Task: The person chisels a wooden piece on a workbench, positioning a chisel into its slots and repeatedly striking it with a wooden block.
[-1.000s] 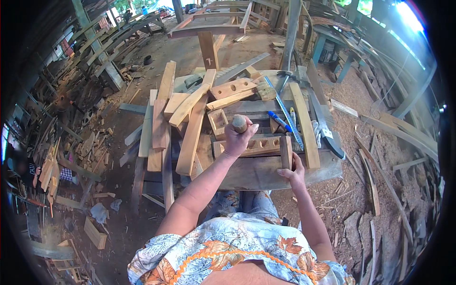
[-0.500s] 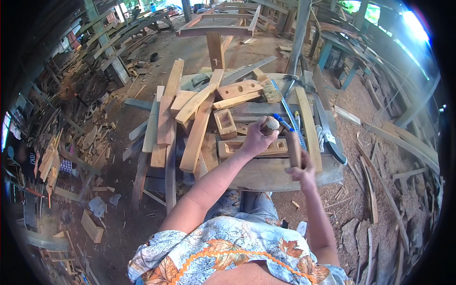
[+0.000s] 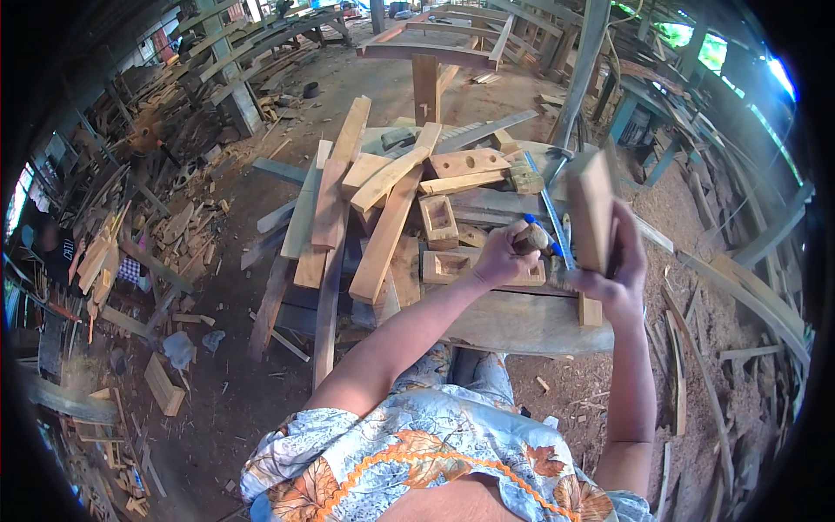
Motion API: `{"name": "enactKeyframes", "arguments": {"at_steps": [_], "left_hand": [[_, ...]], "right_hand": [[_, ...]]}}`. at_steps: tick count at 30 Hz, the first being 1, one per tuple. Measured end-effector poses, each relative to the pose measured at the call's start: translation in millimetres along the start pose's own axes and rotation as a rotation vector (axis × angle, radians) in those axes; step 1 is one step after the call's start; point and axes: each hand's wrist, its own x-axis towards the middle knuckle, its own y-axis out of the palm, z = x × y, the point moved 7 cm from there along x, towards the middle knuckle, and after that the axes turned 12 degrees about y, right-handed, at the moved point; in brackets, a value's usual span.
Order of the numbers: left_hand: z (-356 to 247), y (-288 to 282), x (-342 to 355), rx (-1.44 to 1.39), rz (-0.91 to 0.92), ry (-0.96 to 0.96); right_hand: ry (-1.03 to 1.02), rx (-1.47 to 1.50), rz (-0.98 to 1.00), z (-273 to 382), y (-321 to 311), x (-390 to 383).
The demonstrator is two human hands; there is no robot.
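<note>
My left hand (image 3: 506, 260) is closed around a round-ended wooden tool handle (image 3: 533, 238); any blade below is hidden. It is over a wooden piece with cut slots (image 3: 445, 267) lying along the bench near me. My right hand (image 3: 623, 265) is raised at the bench's right side, gripping a rectangular wooden block (image 3: 591, 209) that stands upright, slightly blurred. Just beyond my left hand lies a slim blue object, partly covered by the handle. A shorter block with a rectangular hole (image 3: 439, 221) sits behind the slotted piece.
Several loose boards (image 3: 384, 235) are heaped on the bench's left. A blue ruler (image 3: 550, 209) and a hammer (image 3: 559, 165) lie at the right. Behind them is a block with round holes (image 3: 470, 163). Offcuts and shavings cover the floor on both sides.
My right hand has lifted the wooden block up and to the right, away from the left hand. The left hand still grips the handle; the whole view has shifted slightly.
</note>
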Motion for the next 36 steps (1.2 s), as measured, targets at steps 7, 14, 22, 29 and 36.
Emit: {"name": "enactKeyframes", "arguments": {"at_steps": [7,14,22,29,36], "left_hand": [[19.3,-13.9,-14.3,-0.172,-0.013,-0.208],[7.2,-92.0,-24.3,-0.003,-0.321,-0.043],[15.9,-88.6,-16.3,-0.29,-0.663,-0.058],[9.7,-47.9,-5.2,-0.246,-0.474,-0.069],[6.9,-38.3,-7.8,-0.1,-0.322,-0.062]], "right_hand": [[0.287,-0.269,0.034,-90.4,-0.5,-8.7],[0.561,-0.085,-0.185,-188.1,-40.4,-64.4],[0.596,0.092,-0.159,-242.4,-48.1,-91.4],[0.58,0.184,-0.157,-234.5,-50.8,-91.9],[0.564,0.164,-0.147,-242.9,-50.5,-94.5]]}}
